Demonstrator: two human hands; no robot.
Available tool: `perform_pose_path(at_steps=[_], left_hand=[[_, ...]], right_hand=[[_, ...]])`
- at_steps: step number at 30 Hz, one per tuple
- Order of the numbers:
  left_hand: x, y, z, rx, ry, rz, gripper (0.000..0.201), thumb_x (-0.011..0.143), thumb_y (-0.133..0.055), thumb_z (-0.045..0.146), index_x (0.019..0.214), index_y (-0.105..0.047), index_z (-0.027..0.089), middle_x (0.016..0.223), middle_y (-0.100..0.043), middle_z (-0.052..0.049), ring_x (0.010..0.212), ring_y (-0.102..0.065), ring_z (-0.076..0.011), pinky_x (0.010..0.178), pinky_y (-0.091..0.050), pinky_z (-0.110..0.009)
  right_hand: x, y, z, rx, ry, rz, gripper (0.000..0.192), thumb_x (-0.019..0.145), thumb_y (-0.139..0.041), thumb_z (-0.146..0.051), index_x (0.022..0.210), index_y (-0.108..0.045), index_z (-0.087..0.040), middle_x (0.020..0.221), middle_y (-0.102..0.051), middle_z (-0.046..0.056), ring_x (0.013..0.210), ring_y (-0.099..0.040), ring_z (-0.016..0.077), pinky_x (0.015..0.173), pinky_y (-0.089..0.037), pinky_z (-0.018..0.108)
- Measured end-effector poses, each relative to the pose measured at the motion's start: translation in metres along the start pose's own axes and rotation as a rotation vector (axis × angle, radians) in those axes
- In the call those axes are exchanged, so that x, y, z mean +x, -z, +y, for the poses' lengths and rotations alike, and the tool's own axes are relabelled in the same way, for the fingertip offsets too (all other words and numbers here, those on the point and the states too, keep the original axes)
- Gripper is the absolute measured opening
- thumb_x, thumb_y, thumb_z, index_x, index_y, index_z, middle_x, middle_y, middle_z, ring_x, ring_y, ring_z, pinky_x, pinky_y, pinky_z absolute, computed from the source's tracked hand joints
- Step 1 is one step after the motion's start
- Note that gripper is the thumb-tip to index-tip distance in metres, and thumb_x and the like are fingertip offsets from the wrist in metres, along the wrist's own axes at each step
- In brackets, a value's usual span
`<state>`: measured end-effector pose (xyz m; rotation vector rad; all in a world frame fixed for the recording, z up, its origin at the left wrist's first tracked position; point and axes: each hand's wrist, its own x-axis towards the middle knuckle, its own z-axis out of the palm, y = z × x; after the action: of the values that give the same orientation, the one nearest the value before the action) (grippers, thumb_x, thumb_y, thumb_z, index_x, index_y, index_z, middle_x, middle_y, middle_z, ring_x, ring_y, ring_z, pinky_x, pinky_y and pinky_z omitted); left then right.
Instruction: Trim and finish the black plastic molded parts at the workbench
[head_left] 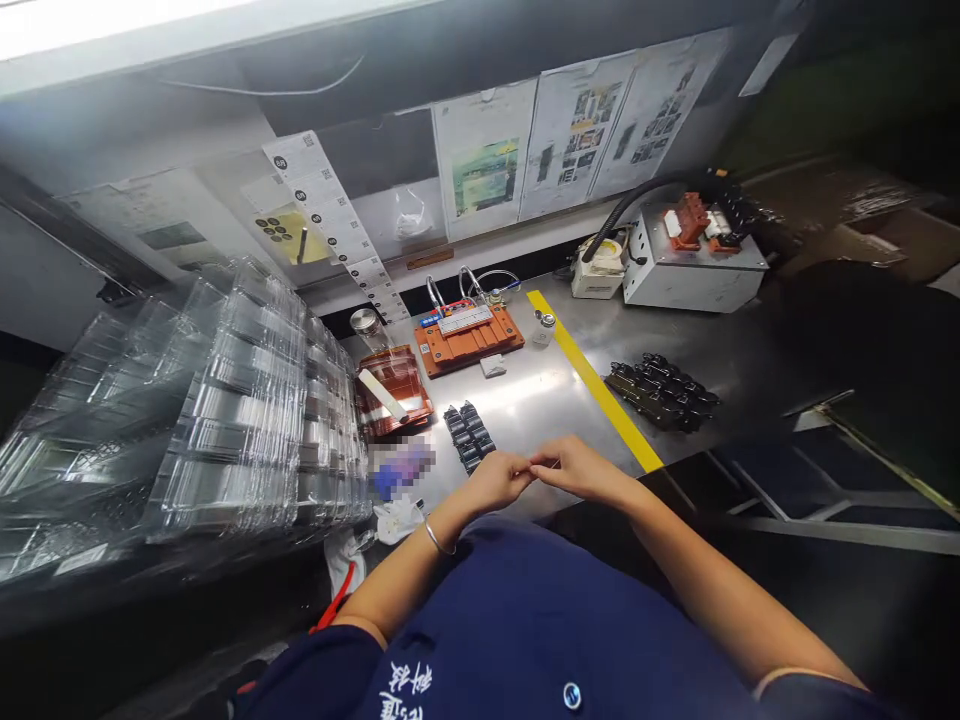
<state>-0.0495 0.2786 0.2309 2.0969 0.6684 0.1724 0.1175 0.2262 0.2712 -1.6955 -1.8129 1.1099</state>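
Two hands met fingertip to fingertip over the near edge of a steel bench.

Seen from the head camera, the left hand [501, 478] and right hand [576, 466] were curled with fingertips pinched together between them; whether they gripped anything could not be told, as any piece there was too small to see. Just beyond the left hand lay a small cluster of black parts [468, 434] on the steel bench [540, 400]. A larger pile of black parts [661, 391] sat past the yellow stripe [592, 380], an orange fixture [468, 340] farther back, and stacked clear trays [225, 420] to the left.
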Motion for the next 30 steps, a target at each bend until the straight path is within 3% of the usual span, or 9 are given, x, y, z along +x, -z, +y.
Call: perform_pose_path(at_steps=[4,8,13,16,19,24,27,30], left_hand=[[0.013,-0.035,0.019,-0.110,0.028,-0.014,0.022,0.087,-0.050,0.024,0.081,-0.070,0.016,0.069,-0.066,-0.001,0.063,-0.058,-0.0128,0.062,-0.041,-0.022],[0.026,-0.080,0.039,-0.093,0.149,-0.006,0.019,0.087,-0.049,0.026,0.081,-0.066,0.018,0.069,-0.066,-0.002,0.065,-0.061,-0.0162,0.064,-0.044,-0.025],[0.045,-0.141,0.063,-0.041,0.253,0.067,0.013,0.086,-0.051,0.028,0.078,-0.059,0.022,0.067,-0.065,-0.006,0.067,-0.061,-0.0223,0.067,-0.044,-0.034],[0.063,-0.176,0.078,-0.124,0.260,0.008,0.011,0.086,-0.050,0.028,0.078,-0.055,0.023,0.061,-0.063,-0.003,0.062,-0.060,-0.0210,0.066,-0.045,-0.033],[0.089,-0.205,0.094,-0.159,0.221,-0.109,0.013,0.087,-0.045,0.030,0.080,-0.052,0.022,0.055,-0.061,0.001,0.051,-0.057,-0.0172,0.059,-0.045,-0.030],[0.140,-0.237,0.108,-0.324,0.387,-0.128,0.013,0.083,-0.053,0.031,0.088,-0.056,0.019,0.050,-0.058,0.004,0.043,-0.054,-0.0132,0.050,-0.045,-0.026],[0.177,-0.256,0.115,-0.310,0.428,-0.164,0.023,0.085,-0.051,0.030,0.099,-0.059,0.013,0.054,-0.061,0.001,0.046,-0.058,-0.0141,0.051,-0.049,-0.028],[0.223,-0.290,0.129,-0.269,0.393,-0.188,0.028,0.085,-0.052,0.027,0.105,-0.061,0.010,0.066,-0.067,-0.006,0.060,-0.065,-0.0168,0.062,-0.054,-0.031]], right_hand=[[-0.035,0.015,0.031,0.062,-0.098,0.075,0.022,0.075,-0.056,-0.030,0.069,-0.073,-0.018,0.061,-0.068,0.001,0.057,-0.056,0.0140,0.053,-0.037,0.023],[-0.090,0.043,0.089,0.248,-0.269,0.235,0.023,0.068,-0.061,-0.037,0.061,-0.070,-0.017,0.056,-0.066,0.001,0.054,-0.058,0.0143,0.053,-0.043,0.024],[-0.189,0.093,0.198,0.516,-0.542,0.723,0.024,0.051,-0.075,-0.039,0.059,-0.067,-0.017,0.054,-0.066,0.004,0.051,-0.062,0.0166,0.049,-0.050,0.026],[-0.255,0.118,0.254,0.601,-0.629,1.038,0.019,0.048,-0.075,-0.033,0.056,-0.065,-0.018,0.050,-0.064,0.004,0.047,-0.061,0.0160,0.044,-0.050,0.025],[-0.318,0.131,0.287,0.611,-0.668,1.290,0.014,0.050,-0.072,-0.028,0.055,-0.064,-0.018,0.051,-0.064,0.003,0.047,-0.062,0.0161,0.043,-0.051,0.025],[-0.417,0.129,0.313,0.603,-0.797,1.627,0.011,0.056,-0.067,-0.026,0.064,-0.064,-0.019,0.052,-0.063,0.001,0.051,-0.064,0.0156,0.048,-0.053,0.023],[-0.462,0.109,0.317,0.630,-0.847,1.771,0.014,0.056,-0.067,-0.028,0.067,-0.065,-0.019,0.055,-0.065,0.001,0.054,-0.065,0.0161,0.050,-0.054,0.024],[-0.483,0.078,0.313,0.699,-0.886,1.819,0.021,0.053,-0.069,-0.033,0.069,-0.067,-0.019,0.058,-0.067,0.003,0.055,-0.065,0.0169,0.051,-0.055,0.026]])
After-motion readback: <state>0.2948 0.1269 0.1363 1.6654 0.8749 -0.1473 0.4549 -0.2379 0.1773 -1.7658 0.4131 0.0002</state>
